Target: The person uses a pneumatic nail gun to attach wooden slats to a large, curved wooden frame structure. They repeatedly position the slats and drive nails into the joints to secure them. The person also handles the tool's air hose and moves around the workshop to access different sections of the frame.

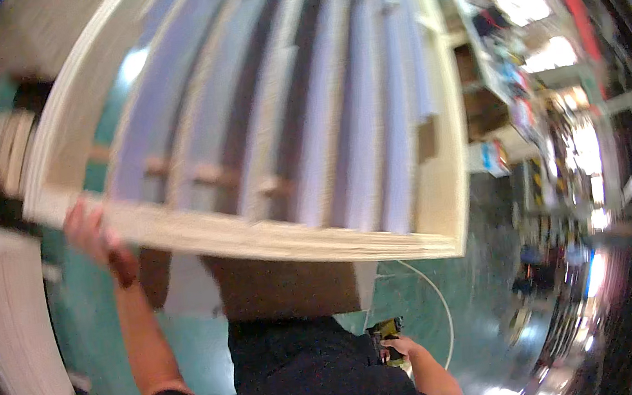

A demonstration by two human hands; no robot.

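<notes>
One set of fingers, those of my left hand at 9 o'clock, is clamped over the near rail of a pale wooden frame, just in from its left corner; blur hides how the thumb sits. My right hand, low at 5 o'clock, is closed around a dark and yellowish tool, well apart from the wood. The frame fills the view from 9 o'clock over 12 to 3, and inside it bluish strips with tan edges run away from me, side by side. I cannot tell what, besides my left hand, bears its weight

Below the near rail, toward 6 o'clock, a brown panel shows above my black shirt. A pale hose curves over the green floor at 4 o'clock; whether it joins the tool, I cannot tell. Farther out, a stack of pale boards stands at 8 o'clock, and blurred shelving at 2

As I judge it, the step in hand is steadying or shifting the frame one-handed while the tool stays aside; the next move calls for a firm hold at that corner and a level rail
</notes>
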